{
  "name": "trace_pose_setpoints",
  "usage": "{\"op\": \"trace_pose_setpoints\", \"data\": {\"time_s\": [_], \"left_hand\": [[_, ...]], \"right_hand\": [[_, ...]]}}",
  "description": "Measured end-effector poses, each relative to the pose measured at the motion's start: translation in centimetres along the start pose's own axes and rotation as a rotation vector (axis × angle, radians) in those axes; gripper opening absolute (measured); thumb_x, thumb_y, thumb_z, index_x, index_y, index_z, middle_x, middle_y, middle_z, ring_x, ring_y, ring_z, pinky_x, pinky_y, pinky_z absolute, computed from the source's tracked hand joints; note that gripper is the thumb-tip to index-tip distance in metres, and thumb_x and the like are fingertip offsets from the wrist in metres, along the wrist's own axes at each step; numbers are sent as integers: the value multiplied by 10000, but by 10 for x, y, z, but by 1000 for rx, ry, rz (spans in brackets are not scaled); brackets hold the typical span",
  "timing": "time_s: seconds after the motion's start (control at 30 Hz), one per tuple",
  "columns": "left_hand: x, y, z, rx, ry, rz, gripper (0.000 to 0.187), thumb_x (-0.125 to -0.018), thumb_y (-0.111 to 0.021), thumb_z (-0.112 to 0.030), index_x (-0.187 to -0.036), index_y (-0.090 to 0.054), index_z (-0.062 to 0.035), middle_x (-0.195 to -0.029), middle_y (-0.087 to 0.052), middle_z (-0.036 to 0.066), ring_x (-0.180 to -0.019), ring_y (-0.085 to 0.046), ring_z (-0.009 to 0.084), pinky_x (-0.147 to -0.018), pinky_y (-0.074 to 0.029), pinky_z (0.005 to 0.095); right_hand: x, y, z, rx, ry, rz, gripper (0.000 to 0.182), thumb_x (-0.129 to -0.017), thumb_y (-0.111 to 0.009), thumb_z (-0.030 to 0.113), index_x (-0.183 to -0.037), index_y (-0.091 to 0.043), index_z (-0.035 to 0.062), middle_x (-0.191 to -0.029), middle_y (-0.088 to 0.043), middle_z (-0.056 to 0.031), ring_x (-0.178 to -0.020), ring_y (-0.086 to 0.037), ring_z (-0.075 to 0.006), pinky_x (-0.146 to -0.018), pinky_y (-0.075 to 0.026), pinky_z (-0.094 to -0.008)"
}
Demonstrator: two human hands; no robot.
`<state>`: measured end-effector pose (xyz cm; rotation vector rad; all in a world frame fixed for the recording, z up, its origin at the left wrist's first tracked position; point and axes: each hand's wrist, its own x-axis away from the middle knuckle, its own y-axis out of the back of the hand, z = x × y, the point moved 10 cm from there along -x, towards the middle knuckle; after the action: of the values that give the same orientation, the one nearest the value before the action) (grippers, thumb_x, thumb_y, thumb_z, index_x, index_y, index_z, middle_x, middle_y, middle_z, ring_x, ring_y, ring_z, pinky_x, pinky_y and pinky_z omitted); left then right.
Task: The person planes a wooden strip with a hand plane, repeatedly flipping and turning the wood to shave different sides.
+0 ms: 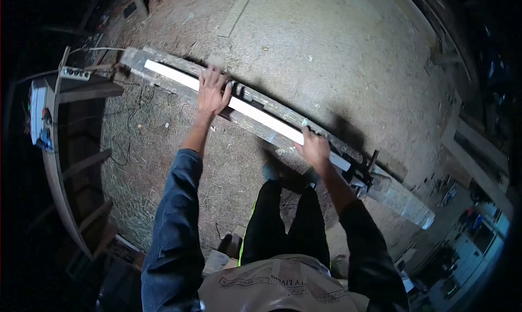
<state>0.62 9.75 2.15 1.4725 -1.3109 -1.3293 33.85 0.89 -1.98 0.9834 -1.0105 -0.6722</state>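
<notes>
A long white strip (261, 117), which looks like a pale wooden batten, lies lengthwise on a narrow, worn beam-like bench (399, 199). My left hand (213, 93) rests flat across the strip's left half, fingers stretched out and thumb apart; its fingertips are slightly blurred. Nearer the strip's right end, my right hand (315, 148) is closed over it, with the fingers partly hidden. Just past that end sits a dark clamp-like tool (360, 169) with an upright bar. Dark metal pieces (255, 103) lie along the strip's far edge.
Straw and sawdust cover the ground (147, 165) around the bench. On the left stands a wooden frame (53, 170) with a power strip (75, 73) and a cable. Timber (478, 149) and assorted clutter (462, 247) are at the right.
</notes>
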Motion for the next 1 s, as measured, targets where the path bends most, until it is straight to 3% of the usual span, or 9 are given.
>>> {"op": "trace_pose_setpoints", "data": {"time_s": [0.03,0.07,0.1,0.17,0.2,0.37,0.9,0.97,1.0], "left_hand": [[7,-1,-11,60,-218,102,364,-975,-518,-333,-1007,-723,-33,-1215,-679,199,-1347,-499,275,-1202,-230,544],[14,-17,7,51,-165,366,344,-965,-517,-317,-844,-683,-41,-975,-707,151,-1074,-628,298,-1143,-327,501],[21,-7,-18,131,-239,192,320,-951,-514,-294,-776,-633,-54,-846,-661,132,-874,-618,321,-1011,-410,478],[1,-23,-20,124,-198,142,304,-939,-488,-266,-753,-611,-59,-783,-636,128,-807,-597,325,-883,-433,469],[4,-20,-14,113,-210,158,304,-939,-488,-266,-753,-611,-59,-783,-636,128,-807,-597,325,-883,-433,469],[-7,-23,-18,17,-262,168,250,-914,-452,-208,-774,-602,-67,-839,-645,131,-842,-604,317,-850,-412,454],[5,-23,0,31,-235,144,188,-891,-471,-199,-839,-592,-66,-851,-608,120,-865,-575,320,-830,-416,449],[8,-48,5,-284,-219,347,218,-906,-468,-200,-877,-621,-47,-869,-628,133,-884,-588,330,-852,-417,450],[23,-35,-3,-172,-302,172,237,-915,-464,-202,-907,-635,-37,-892,-637,141,-900,-591,331,-861,-415,449]], "right_hand": [[11,3,2,-2,27,-74,574,-805,-776,487,-1123,-570,56,-877,-733,-130,-717,-736,-310,-639,-594,-404],[17,12,13,35,125,-224,560,-816,-761,480,-1126,-572,54,-826,-717,-126,-714,-731,-296,-636,-589,-403],[34,-2,-6,5,44,-64,563,-825,-747,483,-1137,-574,47,-819,-712,-120,-730,-729,-280,-655,-587,-399],[17,7,-19,82,82,-145,590,-824,-739,503,-1154,-573,43,-834,-716,-116,-720,-728,-276,-644,-587,-397],[19,16,-6,58,132,-248,537,-830,-739,508,-1092,-597,62,-726,-704,-124,-595,-704,-294,-556,-576,-385],[11,7,-18,87,81,-229,583,-817,-718,581,-1058,-620,59,-684,-695,-108,-576,-701,-281,-525,-560,-371],[18,7,-7,64,108,-306,516,-754,-802,479,-1003,-597,77,-728,-699,-97,-646,-726,-246,-613,-590,-367],[30,23,-2,137,110,-360,505,-766,-783,485,-1013,-602,84,-717,-695,-95,-639,-723,-242,-623,-593,-368],[23,8,-8,88,68,-233,497,-800,-748,493,-1039,-599,84,-733,-704,-104,-632,-720,-252,-615,-592,-377]]}}
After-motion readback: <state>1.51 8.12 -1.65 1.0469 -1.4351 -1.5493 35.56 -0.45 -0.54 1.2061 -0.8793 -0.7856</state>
